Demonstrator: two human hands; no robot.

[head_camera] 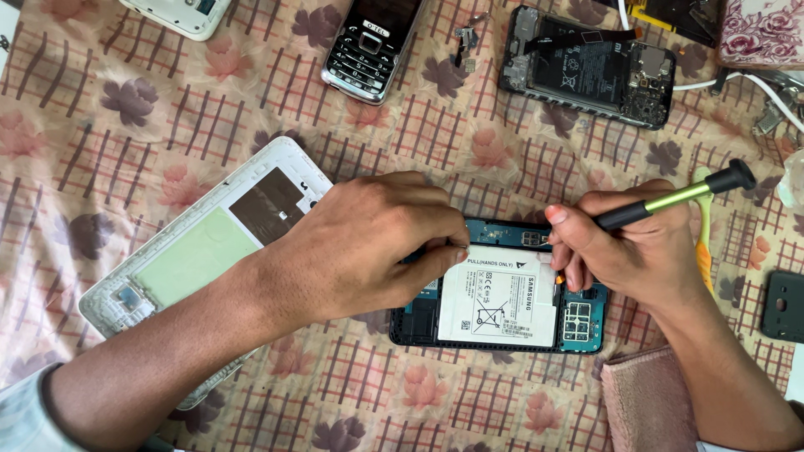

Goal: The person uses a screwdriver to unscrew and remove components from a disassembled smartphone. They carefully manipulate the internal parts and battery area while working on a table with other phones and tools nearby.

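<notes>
Checked cloth with purple and pink flowers (pixel 126 92) covers the surface, and near the middle of its near edge lies an opened tablet (pixel 502 293), back cover off, its white battery (pixel 500 295) and blue-green circuit board exposed. The left hand (pixel 368 247) rests on the tablet's left end with fingers curled, thumb and forefinger pinched together at the battery's top left corner — what, if anything, lies between the fingertips cannot be told. The right hand (pixel 624 247) is closed around a screwdriver (pixel 678 199) with a green shaft and black cap; its orange tip meets the tablet just beside the battery's right edge, the handle slanting up and to the right.

The white back cover (pixel 197 243), inner side up, lies slanted just left of the tablet, partly under the left forearm. Toward the far edge of the cloth sit a black keypad phone (pixel 373 46), some small loose metal parts (pixel 465 42) beside it, and — further right — a second opened phone (pixel 590 67) with a dark battery showing. A white device (pixel 180 12) lies at the far left corner. At the right edge a small black piece (pixel 783 305) rests on the cloth, and a pink folded cloth (pixel 649 402) lies below the right wrist.
</notes>
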